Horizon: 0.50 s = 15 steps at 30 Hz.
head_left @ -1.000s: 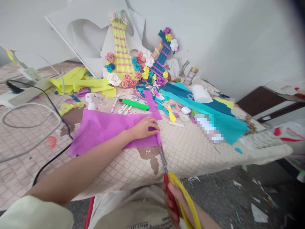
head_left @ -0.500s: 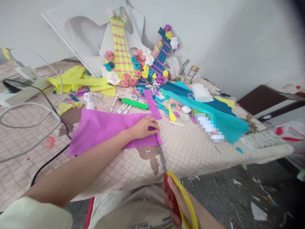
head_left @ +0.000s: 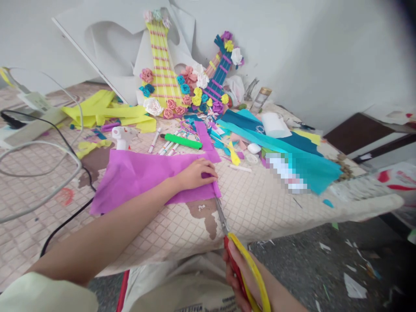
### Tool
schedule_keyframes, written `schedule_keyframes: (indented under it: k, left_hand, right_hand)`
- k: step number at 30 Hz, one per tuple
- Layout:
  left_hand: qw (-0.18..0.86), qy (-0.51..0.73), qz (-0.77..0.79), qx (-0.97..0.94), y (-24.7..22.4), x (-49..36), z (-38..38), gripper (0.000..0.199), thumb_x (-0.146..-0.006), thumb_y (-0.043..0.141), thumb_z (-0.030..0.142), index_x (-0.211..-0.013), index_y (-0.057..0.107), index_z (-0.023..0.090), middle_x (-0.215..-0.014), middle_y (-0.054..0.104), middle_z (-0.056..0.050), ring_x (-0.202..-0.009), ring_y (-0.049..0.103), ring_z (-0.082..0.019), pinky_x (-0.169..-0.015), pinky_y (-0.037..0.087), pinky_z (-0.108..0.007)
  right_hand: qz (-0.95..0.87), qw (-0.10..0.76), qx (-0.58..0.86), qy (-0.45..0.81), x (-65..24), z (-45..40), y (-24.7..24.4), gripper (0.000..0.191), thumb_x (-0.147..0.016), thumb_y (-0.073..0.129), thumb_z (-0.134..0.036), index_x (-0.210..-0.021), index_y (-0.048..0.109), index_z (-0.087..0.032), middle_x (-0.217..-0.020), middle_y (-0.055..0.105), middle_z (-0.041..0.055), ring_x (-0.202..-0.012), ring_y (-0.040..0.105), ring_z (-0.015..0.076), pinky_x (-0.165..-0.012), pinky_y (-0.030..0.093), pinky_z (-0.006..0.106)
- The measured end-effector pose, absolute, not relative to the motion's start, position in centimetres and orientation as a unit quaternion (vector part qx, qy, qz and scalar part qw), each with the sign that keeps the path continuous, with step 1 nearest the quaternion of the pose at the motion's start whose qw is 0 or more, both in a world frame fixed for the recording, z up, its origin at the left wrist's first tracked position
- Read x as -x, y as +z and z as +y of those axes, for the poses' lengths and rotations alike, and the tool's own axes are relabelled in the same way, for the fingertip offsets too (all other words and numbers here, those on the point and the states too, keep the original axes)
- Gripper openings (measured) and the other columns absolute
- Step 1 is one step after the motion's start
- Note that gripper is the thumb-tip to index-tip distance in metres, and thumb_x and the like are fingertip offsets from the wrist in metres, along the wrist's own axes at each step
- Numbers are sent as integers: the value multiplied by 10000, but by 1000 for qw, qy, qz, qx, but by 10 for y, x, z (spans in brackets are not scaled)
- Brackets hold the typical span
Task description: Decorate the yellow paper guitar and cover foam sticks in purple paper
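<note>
A purple sheet (head_left: 139,173) lies across the front of the table. Near its right end my left hand (head_left: 197,174) rests on it with curled fingers, pinching the sheet by its right edge. Below, my right hand (head_left: 238,268) is wrapped round the red and yellow handles of a pair of scissors (head_left: 221,216). The blade tips touch the sheet's lower right corner, just under my left fingertips. A narrow purple strip (head_left: 204,136) lies behind my left hand.
Behind are a green marker (head_left: 183,141), a white glue gun (head_left: 120,138), yellow paper (head_left: 104,110) and two flower-decorated guitar shapes. Teal paper (head_left: 312,169) and a white roll (head_left: 274,125) lie at the right. Cables (head_left: 79,151) loop over the left side.
The view has shifted very slightly. Both hands, the scissors and the purple sheet hold almost the same positions.
</note>
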<state>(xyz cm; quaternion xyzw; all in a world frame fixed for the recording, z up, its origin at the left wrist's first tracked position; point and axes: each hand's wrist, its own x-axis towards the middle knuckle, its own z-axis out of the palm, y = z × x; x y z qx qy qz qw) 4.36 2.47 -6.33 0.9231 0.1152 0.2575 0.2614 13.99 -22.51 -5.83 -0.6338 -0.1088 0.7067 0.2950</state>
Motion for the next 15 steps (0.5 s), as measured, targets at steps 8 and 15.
schedule_keyframes:
  k: [8, 15]
  left_hand:
    - [266, 257, 117, -922, -62, -43, 24, 183, -834, 556, 299, -862, 696, 185, -903, 632, -53, -884, 563, -170, -841, 422, -310]
    - [270, 257, 118, -920, -62, -44, 24, 186, -831, 557, 294, -857, 700, 179, -903, 634, -64, -882, 564, -178, -840, 418, -313]
  right_hand:
    - [-100, 291, 632, 711, -141, -225, -56, 457, -736, 465, -656, -862, 527, -221, -400, 443, -72, -234, 359, 79, -277, 284, 175]
    - [-87, 291, 619, 724, -141, -223, -55, 433, -795, 405, -629, -853, 519, -215, -413, 434, -59, -285, 449, 109, -312, 343, 188]
